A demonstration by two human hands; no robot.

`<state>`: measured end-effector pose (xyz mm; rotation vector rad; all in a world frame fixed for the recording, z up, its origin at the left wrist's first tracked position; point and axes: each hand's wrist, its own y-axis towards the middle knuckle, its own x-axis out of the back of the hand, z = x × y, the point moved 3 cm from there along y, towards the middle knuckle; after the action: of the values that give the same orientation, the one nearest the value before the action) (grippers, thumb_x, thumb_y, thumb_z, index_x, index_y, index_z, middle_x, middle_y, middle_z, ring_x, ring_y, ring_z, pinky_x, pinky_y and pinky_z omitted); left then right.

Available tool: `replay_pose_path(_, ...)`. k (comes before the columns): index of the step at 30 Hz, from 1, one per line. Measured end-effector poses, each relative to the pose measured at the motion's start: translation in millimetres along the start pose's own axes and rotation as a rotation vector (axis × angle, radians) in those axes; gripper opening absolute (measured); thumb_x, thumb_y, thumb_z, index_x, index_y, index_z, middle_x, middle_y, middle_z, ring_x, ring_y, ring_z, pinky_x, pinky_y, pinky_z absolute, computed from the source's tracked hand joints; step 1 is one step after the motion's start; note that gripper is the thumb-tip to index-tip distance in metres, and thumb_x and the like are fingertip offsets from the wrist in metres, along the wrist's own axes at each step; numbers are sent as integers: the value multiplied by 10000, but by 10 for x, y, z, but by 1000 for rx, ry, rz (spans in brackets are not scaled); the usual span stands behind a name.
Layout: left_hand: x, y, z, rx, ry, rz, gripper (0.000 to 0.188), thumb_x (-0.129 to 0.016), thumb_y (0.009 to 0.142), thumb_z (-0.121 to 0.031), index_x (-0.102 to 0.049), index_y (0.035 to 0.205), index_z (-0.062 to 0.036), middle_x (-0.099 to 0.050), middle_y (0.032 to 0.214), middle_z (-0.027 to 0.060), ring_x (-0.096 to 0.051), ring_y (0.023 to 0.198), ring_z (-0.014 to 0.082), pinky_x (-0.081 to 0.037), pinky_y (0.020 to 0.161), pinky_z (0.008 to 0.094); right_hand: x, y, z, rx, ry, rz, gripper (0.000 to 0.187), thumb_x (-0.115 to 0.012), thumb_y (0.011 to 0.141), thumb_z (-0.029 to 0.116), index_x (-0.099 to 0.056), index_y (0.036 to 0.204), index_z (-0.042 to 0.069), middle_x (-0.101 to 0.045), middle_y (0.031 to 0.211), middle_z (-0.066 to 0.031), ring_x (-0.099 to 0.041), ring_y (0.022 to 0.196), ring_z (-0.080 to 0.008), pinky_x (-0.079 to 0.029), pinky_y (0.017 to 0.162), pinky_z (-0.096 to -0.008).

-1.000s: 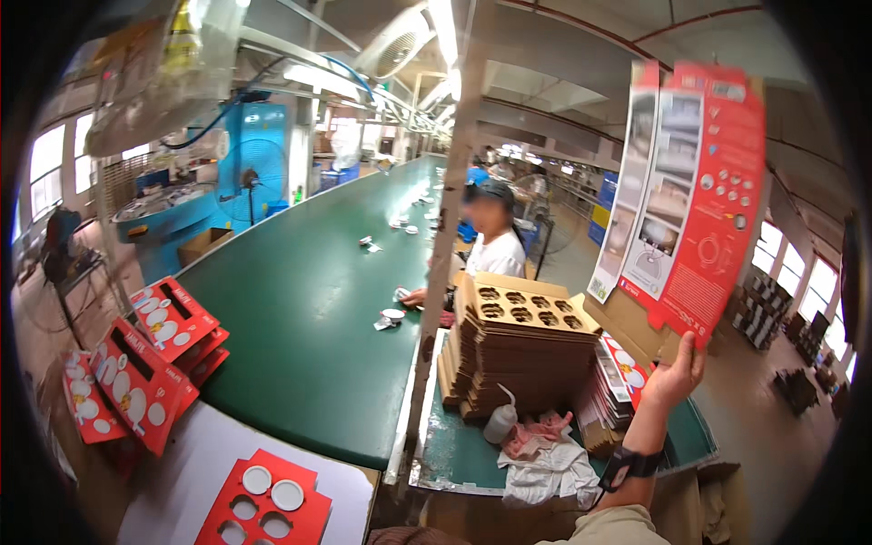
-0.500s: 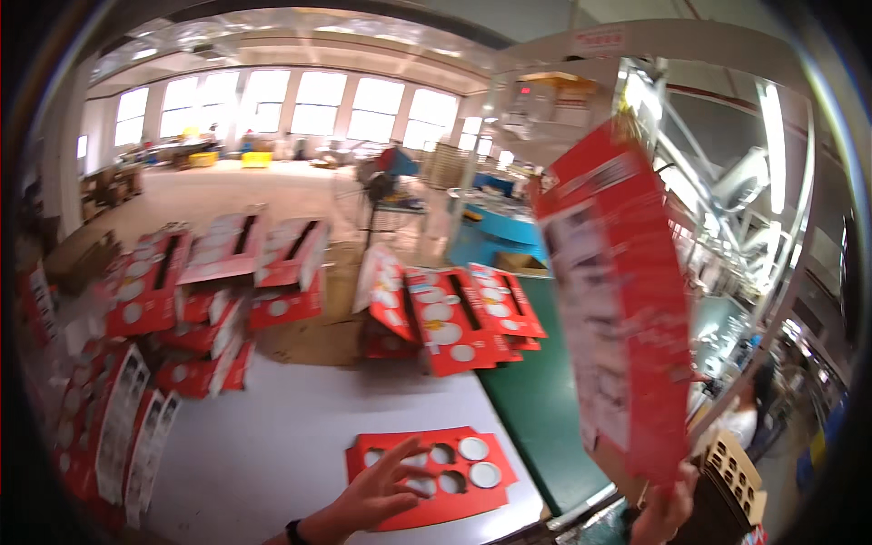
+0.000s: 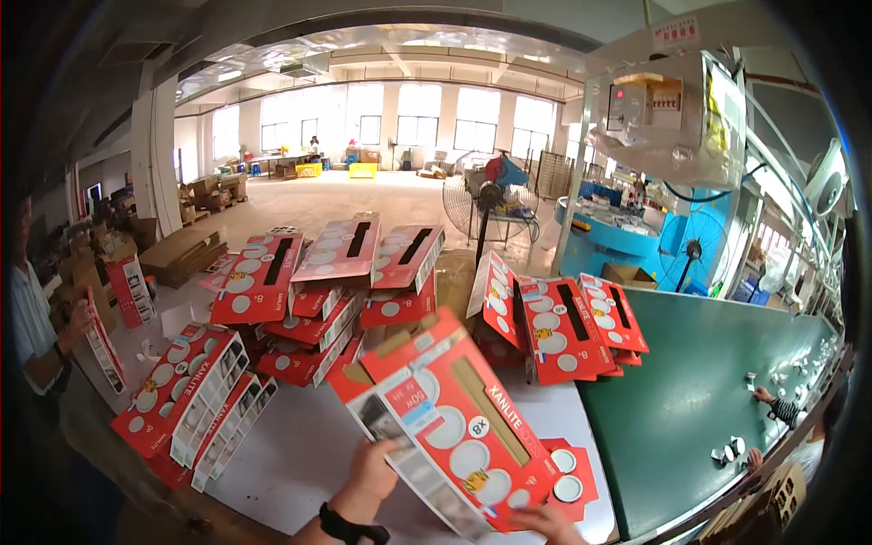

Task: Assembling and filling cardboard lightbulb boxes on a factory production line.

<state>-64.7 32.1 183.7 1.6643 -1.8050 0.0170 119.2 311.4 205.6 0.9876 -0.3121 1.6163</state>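
Observation:
Both hands are on a red printed carton (image 3: 454,400), which is tilted over the near part of the table. Round pictures and a long slot mark its front face; its upper end flaps stand open. My left hand (image 3: 371,472), with a dark band at the wrist, grips the carton's left side panel. At the lower right corner my right hand (image 3: 549,524) holds it, fingers against the front. Partly hidden beneath lies a red card sheet (image 3: 586,472) with round openings, two of them showing white discs (image 3: 568,488).
Stacked red cartons (image 3: 263,282) stand across the far side and left of the white table (image 3: 300,436). A green conveyor belt (image 3: 672,400) runs along the right with small parts, where another person's hand (image 3: 777,404) reaches in. At left, a person (image 3: 41,336) holds a flat carton.
The carton has come from raised at my right to over the table in front of me. My left hand has left the card sheet and taken the carton's side. The view has turned right.

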Motion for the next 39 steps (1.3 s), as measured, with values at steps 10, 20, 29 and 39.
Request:
replay_pose_path(10,-270,366,-608,365,-1172,309,633,-422,708,138,-521,1316,-5,-638,1228,98,-624,1117,210,-478,961,343,776,517,-296,-156,1139,-218,569,-639,924,99,-400,1430,-4,-523,1351,-128,-536,1191,-201,-461,984,-370)
replay_pose_path(20,-762,658,-1202,170,-668,257,316,-559,911,-22,-520,1222,26,-631,1069,67,-588,1002,131,-455,900,274,1069,246,15,-55,980,-608,413,-553,946,56,-484,1345,-26,-603,1219,-102,-576,1099,-190,-459,962,-347)
replay_pose_path(29,-724,1120,-1478,244,-490,325,377,-606,973,-351,-610,1107,2,-619,944,8,-545,864,89,-452,775,260,1190,227,124,-37,572,-543,304,-571,897,-10,-622,1197,-19,-647,1067,-61,-592,961,-132,-489,831,-288)
replay_pose_path(39,-657,962,-1479,238,-453,212,321,-559,910,-239,-618,1036,51,-641,866,32,-554,791,98,-453,703,280,1192,377,-85,31,796,-698,588,-506,993,146,-258,1494,-35,-542,1300,-96,-520,1170,-148,-405,1018,-317)
